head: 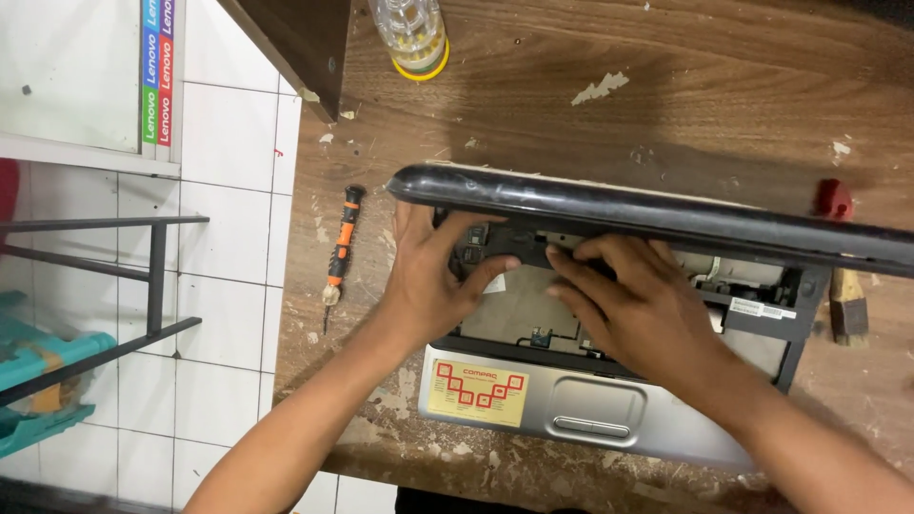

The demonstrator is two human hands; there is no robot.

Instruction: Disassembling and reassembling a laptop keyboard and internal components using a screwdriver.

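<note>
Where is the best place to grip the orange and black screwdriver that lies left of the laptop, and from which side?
Grip the screwdriver by its thick orange and black handle, the end away from the person, probably with the left hand, which is nearer. Come from above: it lies flat on the wooden table with free space on both sides, and its thin tip points toward the person.

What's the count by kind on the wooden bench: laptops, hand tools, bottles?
Laptops: 1, the opened silver and black laptop with its keyboard removed, both hands inside
Hand tools: 2, the orange and black screwdriver and the wooden-handled brush
Bottles: 1, the clear plastic bottle with yellow base
Total: 4
</note>
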